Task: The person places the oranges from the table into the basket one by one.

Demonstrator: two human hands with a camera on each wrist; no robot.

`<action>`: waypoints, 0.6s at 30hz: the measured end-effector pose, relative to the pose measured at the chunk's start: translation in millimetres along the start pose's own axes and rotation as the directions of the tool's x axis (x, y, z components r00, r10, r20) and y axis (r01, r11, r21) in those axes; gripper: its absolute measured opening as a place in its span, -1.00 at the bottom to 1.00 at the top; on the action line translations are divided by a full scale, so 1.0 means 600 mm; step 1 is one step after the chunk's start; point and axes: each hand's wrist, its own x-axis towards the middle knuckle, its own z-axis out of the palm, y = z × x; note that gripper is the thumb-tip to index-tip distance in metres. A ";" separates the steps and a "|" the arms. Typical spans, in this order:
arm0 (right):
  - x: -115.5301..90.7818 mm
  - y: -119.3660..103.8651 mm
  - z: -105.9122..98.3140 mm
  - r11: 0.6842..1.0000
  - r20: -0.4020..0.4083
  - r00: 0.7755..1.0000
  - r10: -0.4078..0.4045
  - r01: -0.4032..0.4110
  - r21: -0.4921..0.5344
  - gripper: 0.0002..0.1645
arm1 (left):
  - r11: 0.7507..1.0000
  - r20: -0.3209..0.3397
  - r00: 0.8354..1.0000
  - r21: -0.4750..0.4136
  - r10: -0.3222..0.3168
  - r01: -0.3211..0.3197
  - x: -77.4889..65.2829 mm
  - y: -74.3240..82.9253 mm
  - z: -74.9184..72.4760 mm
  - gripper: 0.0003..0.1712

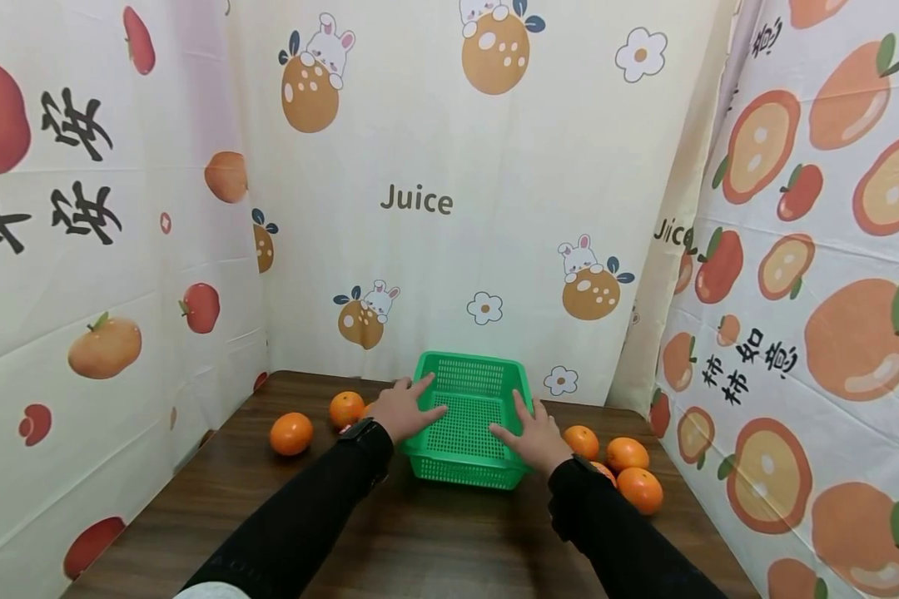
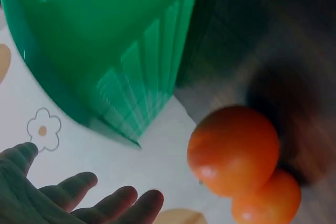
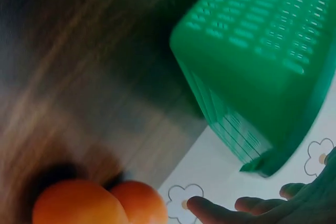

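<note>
A green plastic basket (image 1: 464, 472) with slotted walls and a mesh bottom stands toward the back of the wooden table, with nothing inside it. My left hand (image 1: 404, 409) is over its left rim, fingers spread and thumb pointing inward. Across from it, my right hand (image 1: 537, 437) is at the right rim, its fingers also spread. Neither hand grips anything. In the left wrist view the fingertips (image 2: 149, 200) show apart from the basket's wall (image 2: 152, 51). The right wrist view has the fingers (image 3: 215, 211) below the basket's corner (image 3: 241, 93).
Oranges (image 1: 291, 434) lie left of the basket, one partly behind my left hand. Several more oranges (image 1: 628, 454) cluster at the right, one partly hidden by my right sleeve (image 1: 592, 507). Printed fabric (image 1: 419, 274) hangs behind the table (image 1: 434, 541) and along both sides.
</note>
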 end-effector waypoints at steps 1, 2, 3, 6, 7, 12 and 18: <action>0.001 0.001 0.004 1.000 0.001 1.000 0.002 -0.002 0.008 0.20 | 1.000 0.007 1.000 -0.019 -0.008 0.008 -0.002 0.001 0.003 -0.03; 0.002 0.004 0.010 1.000 0.005 1.000 0.003 -0.003 0.012 0.22 | 0.999 0.009 1.000 -0.036 -0.013 0.014 -0.004 0.002 0.006 -0.01; 0.003 0.007 0.015 1.000 0.004 1.000 0.003 -0.003 0.022 0.23 | 0.998 0.013 1.000 -0.050 -0.022 0.023 -0.006 0.003 0.010 0.01; 0.008 0.017 0.030 0.999 0.017 1.000 0.022 -0.023 0.042 0.28 | 0.995 0.011 0.999 -0.094 -0.040 0.041 -0.006 0.003 0.023 0.07; 0.009 0.019 0.034 0.999 0.019 1.000 0.024 -0.025 0.048 0.30 | 0.993 0.009 0.999 -0.112 -0.045 0.046 -0.007 0.003 0.027 0.08; 0.004 0.022 0.044 0.997 -0.005 1.000 0.022 -0.022 0.069 0.37 | 0.975 0.009 0.998 -0.213 -0.062 0.063 -0.024 0.011 0.039 0.16; -0.002 0.018 0.042 0.999 0.018 1.000 0.004 -0.005 0.035 0.52 | 0.958 0.002 0.996 -0.271 -0.094 0.091 -0.031 0.010 0.057 0.37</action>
